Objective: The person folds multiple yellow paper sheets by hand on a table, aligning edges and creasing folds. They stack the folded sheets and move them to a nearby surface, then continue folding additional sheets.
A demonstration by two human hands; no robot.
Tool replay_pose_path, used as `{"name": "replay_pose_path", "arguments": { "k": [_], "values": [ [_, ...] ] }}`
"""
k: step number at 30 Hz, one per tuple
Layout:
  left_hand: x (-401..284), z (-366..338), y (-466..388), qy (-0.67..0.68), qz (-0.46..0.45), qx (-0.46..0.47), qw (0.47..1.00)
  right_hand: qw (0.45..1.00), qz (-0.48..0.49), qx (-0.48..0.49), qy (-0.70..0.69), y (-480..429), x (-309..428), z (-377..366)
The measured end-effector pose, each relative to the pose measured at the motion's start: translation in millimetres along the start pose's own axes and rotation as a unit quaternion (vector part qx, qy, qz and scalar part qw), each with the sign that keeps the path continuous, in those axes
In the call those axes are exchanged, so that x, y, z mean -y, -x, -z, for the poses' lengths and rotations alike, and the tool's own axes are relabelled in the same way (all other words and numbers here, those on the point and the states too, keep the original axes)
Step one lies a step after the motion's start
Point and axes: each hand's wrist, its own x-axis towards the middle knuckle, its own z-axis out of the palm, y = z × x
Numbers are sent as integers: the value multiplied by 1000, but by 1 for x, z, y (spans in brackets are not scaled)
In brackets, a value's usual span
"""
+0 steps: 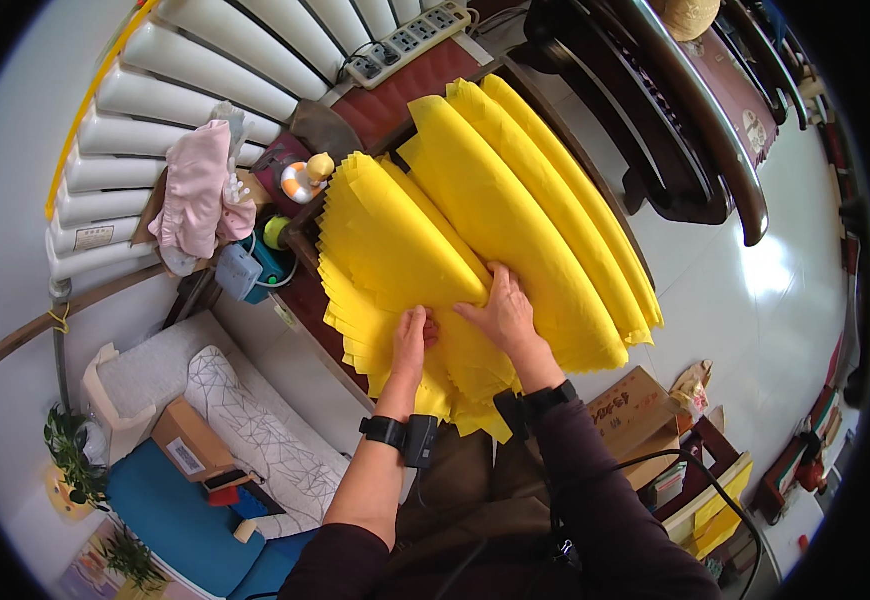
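Observation:
Stacks of thin yellow sheets (405,232) with zigzag edges lie fanned on a dark wooden table in front of me. More yellow sheets, folded over in long rounded rolls (525,217), lie to the right of them. My left hand (415,341) rests on the lower part of the left stack, its fingers curled; whether it pinches a sheet I cannot tell. My right hand (504,309) lies where the left stack meets the folded sheets, thumb and fingers apart, fingertips at the fold. Both wrists wear black bands.
A white radiator (180,75) and a power strip (409,45) stand beyond the table. A pink cloth (195,187), a toy duck (319,166) and a teal container (274,262) are at the left. A dark wooden chair (660,112) stands right; a cardboard box (630,405) sits lower right.

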Motion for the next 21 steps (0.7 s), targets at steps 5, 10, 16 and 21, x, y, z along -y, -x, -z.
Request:
{"name": "replay_pose_path", "arguments": {
  "k": [5,10,16,21],
  "values": [
    [-1,0,-1,4,1,-17,1000,989,-28,145,9,-14,-3,6],
    [8,6,-2,24,-3,-24,999,987,-28,155,-10,-5,12,5],
    [18,5,1,53,-41,-64,996,999,35,39,-9,33,45,-4],
    [7,-7,31,47,-104,-113,987,998,46,36,-34,50,61,19]
  ]
}}
